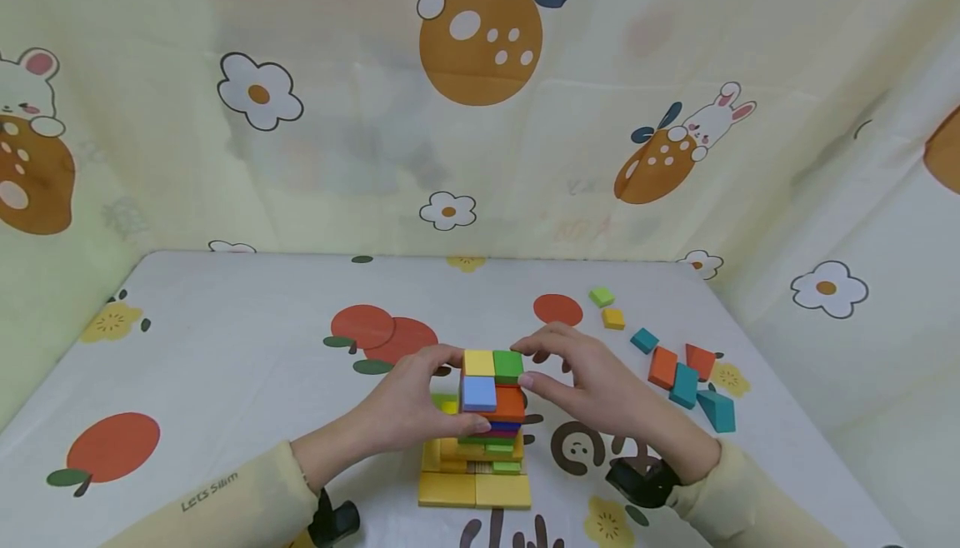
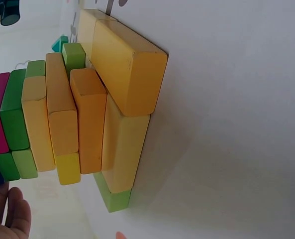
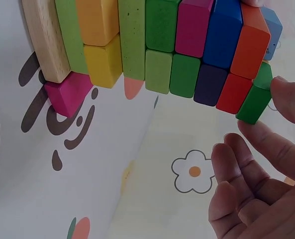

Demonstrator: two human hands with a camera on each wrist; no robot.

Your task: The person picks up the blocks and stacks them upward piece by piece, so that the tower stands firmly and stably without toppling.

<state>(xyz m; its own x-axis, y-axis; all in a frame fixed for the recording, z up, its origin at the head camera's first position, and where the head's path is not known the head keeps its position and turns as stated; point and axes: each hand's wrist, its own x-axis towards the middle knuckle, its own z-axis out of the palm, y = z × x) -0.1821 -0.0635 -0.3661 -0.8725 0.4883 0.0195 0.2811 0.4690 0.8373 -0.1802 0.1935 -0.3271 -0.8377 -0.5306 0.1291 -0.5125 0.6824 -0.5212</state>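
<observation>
A tower of coloured blocks [image 1: 487, 440] stands on the table's near middle, on wide yellow base blocks [image 1: 474, 490]. Its top layer holds a yellow [image 1: 478, 362], a green [image 1: 507, 365], a light blue [image 1: 478, 393] and an orange block [image 1: 512, 404]. My left hand [image 1: 459, 394] grips the tower's upper part, with fingers behind the yellow block and the thumb under the light blue one. My right hand [image 1: 522, 366] pinches the green block [image 3: 254, 102] at the top corner; its fingertips [image 3: 286, 94] touch it. The left wrist view shows the tower's lower layers [image 2: 130, 69] and my left fingers [image 2: 5, 214] beside them.
Several loose blocks lie on the cloth to the right: green [image 1: 601, 296], yellow [image 1: 612, 318], teal [image 1: 643, 340], orange [image 1: 663, 367] and teal wedges [image 1: 716, 411]. A printed cloth wall surrounds the table [image 1: 225, 348] on three sides.
</observation>
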